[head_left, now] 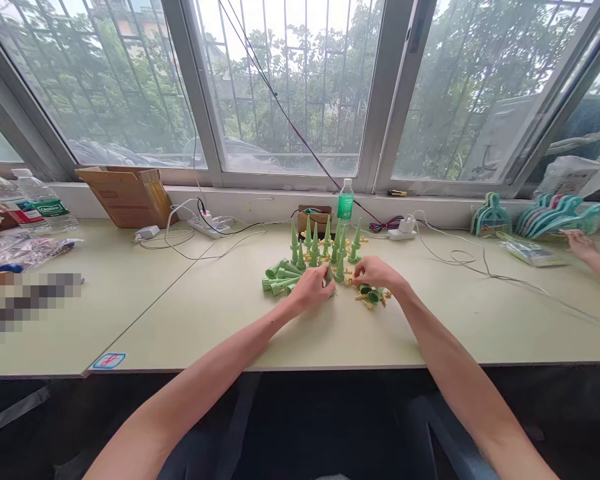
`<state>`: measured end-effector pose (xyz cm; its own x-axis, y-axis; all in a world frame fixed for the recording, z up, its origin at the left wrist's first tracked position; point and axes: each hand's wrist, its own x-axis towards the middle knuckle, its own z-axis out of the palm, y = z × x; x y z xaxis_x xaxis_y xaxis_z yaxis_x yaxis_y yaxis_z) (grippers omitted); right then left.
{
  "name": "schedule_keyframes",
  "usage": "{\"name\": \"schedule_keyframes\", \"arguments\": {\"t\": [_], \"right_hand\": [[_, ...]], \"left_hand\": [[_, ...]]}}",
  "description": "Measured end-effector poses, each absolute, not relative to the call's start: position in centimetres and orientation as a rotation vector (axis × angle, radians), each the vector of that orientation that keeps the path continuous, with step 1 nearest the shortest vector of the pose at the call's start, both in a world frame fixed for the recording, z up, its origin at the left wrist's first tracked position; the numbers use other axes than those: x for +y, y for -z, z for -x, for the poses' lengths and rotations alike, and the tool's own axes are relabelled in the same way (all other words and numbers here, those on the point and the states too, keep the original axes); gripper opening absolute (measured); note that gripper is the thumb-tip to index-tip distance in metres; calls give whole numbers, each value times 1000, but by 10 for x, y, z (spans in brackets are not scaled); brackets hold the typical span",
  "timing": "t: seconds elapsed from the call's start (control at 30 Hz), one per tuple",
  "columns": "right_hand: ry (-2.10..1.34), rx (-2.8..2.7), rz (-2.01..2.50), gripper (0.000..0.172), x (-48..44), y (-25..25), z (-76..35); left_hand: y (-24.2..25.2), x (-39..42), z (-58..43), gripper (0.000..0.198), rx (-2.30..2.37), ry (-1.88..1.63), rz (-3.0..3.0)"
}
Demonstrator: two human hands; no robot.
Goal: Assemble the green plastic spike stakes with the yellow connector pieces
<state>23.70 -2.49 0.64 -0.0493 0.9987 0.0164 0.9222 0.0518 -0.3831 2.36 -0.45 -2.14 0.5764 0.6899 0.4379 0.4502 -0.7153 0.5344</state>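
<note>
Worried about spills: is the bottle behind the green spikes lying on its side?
No, the bottle stands upright behind the green spikes.

Worktable (pixel 205 327) under a bank of sliding windows (pixel 325 100), daylit
Gray metal frames (pixel 198 87) divide the hazy glass into wide panes; behind it run vertical security bars (pixel 285 67), with leafy trees (pixel 300 123) and a bright, whitish sky beyond. A low white wall strip (pixel 445 204) separates the windows from the pale, cream-yellow tabletop. A straight seam (pixel 153 299) runs diagonally across that surface, and a blue-bordered label (pixel 109 361) sits by the front edge, above deep shadow.
</note>
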Motion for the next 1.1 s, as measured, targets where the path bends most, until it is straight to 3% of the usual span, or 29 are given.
{"name": "schedule_keyframes", "arguments": {"t": [0.47, 1.1], "right_hand": [[-381, -2104, 1902, 10, -17, 2, -236], [-418, -1971, 1796, 11, -27, -9, -231]], "left_hand": [[13, -8, -26, 37, 976, -902, -2358], [19, -1, -26, 39, 962, -938, -2280]]}}
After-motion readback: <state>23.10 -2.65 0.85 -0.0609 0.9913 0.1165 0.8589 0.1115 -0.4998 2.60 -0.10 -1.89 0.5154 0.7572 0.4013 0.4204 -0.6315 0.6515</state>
